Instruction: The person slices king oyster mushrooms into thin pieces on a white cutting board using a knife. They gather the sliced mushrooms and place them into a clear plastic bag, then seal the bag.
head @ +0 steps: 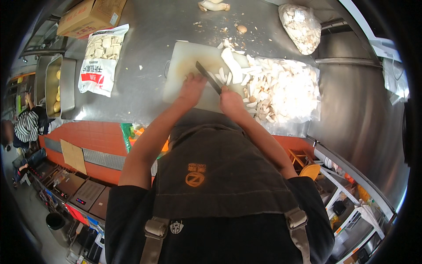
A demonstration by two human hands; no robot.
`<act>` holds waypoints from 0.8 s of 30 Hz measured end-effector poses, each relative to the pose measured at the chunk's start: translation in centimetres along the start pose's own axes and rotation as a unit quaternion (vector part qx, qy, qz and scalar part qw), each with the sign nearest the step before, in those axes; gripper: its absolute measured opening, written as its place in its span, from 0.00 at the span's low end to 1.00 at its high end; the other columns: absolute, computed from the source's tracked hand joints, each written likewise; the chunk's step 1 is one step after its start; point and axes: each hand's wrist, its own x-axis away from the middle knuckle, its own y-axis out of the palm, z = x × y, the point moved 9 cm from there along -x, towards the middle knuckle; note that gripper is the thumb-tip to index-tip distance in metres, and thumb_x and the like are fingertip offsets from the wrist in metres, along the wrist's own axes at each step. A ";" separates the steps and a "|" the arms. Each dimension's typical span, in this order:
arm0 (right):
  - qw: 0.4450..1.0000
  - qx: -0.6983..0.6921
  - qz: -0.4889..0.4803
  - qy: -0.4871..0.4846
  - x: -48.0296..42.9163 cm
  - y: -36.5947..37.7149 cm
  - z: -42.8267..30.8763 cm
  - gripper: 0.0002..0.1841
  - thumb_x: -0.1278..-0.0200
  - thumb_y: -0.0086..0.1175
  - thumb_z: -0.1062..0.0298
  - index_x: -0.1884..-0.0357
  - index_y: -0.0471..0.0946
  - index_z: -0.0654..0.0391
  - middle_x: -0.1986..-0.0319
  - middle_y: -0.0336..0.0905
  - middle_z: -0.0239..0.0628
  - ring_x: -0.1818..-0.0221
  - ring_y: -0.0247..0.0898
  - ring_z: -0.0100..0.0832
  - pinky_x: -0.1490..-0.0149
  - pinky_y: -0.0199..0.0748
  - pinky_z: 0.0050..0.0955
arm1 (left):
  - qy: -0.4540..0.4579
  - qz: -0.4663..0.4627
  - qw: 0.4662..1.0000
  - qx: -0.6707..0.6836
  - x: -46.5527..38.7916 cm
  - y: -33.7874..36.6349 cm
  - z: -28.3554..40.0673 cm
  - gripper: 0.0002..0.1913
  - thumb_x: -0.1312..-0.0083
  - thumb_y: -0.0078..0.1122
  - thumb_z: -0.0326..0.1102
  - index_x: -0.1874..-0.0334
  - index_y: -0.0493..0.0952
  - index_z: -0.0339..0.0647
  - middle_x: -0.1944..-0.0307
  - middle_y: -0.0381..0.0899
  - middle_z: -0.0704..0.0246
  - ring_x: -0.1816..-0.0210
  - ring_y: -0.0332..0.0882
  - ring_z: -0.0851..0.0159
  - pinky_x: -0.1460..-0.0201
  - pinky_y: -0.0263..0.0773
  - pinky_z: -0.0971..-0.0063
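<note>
My right hand point(230, 100) grips the handle of a kitchen knife point(208, 77), whose dark blade slants up and left over a white cutting board point(178, 62). Just left of the blade, my left hand point(193, 89) rests low over the board with curled fingers; whether a piece lies beneath them is hidden. Several pale mushroom slices point(223, 76) lie right of the blade. Beside them sits a large white king oyster mushroom piece point(231, 66). A broad heap of sliced mushrooms point(273, 89) covers a clear plastic bag point(315, 112) at the board's right edge.
Whole king oyster mushrooms point(214, 5) lie at the far side of the steel table point(141, 85). A filled bag of mushrooms point(300, 28) is at far right. Leftward are a printed food bag point(102, 62), a cardboard box point(92, 16) and a metal pan point(67, 85). A person point(28, 123) is beyond.
</note>
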 end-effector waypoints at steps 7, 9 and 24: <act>1.000 0.000 -0.026 -0.002 -0.3 1.0 -0.2 0.08 0.28 0.55 0.72 0.54 0.74 0.65 0.67 0.86 0.62 0.60 0.85 0.64 0.54 0.81 0.60 | -0.002 0.002 1.000 -0.016 0.2 0.3 -0.3 0.15 0.35 0.59 0.24 0.45 0.81 0.36 0.45 0.81 0.59 0.41 0.79 0.48 0.41 0.83 0.56; 1.000 0.009 -0.020 -0.018 -0.4 1.0 -0.7 0.07 0.29 0.55 0.72 0.54 0.75 0.65 0.67 0.86 0.62 0.60 0.85 0.65 0.53 0.81 0.61 | -0.003 -0.020 1.000 -0.009 0.2 0.7 -0.3 0.15 0.35 0.59 0.24 0.46 0.81 0.36 0.46 0.81 0.59 0.42 0.79 0.48 0.41 0.83 0.56; 0.999 -0.035 -0.018 0.001 -0.7 1.5 -1.5 0.08 0.26 0.55 0.72 0.54 0.73 0.66 0.69 0.85 0.63 0.64 0.84 0.67 0.56 0.81 0.65 | 0.011 -0.007 1.000 0.001 0.8 0.6 -1.3 0.17 0.36 0.57 0.22 0.45 0.80 0.31 0.45 0.80 0.54 0.41 0.75 0.45 0.35 0.79 0.58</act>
